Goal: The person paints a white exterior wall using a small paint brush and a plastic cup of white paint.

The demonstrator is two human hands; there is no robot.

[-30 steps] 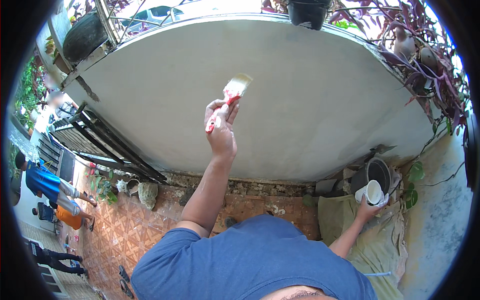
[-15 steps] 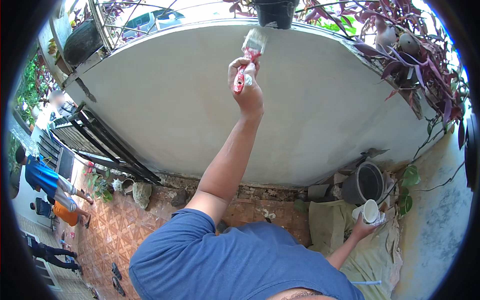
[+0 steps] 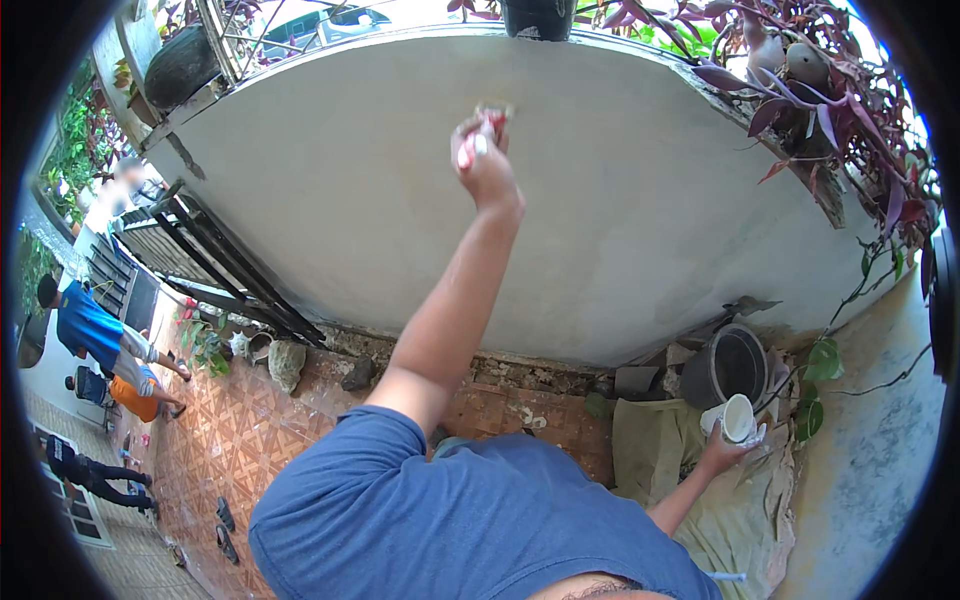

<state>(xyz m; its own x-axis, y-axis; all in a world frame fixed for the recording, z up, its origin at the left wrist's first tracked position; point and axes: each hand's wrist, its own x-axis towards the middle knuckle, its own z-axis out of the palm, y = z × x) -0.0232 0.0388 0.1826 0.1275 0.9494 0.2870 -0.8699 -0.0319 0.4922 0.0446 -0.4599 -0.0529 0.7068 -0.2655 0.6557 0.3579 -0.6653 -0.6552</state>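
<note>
My left hand is raised, its fingers wrapped round a paintbrush with a red handle smeared white. The bristles press against the pale wall, below its top edge; the brush is partly hidden by my fingers. Lower down on the right, my right hand grips a white cup with its opening showing. White smears mark the fingers round the cup. What lies inside the cup is hard to make out.
A dark bucket stands beside the cup, near a green cloth on the floor. A black pot and purple-leaved plants sit along the wall top. At left are a black metal gate, stones and several people.
My left hand has tipped the brush and brought its bristles down the wall, away from the top edge. My right hand keeps its hold on the cup, almost in place.
</note>
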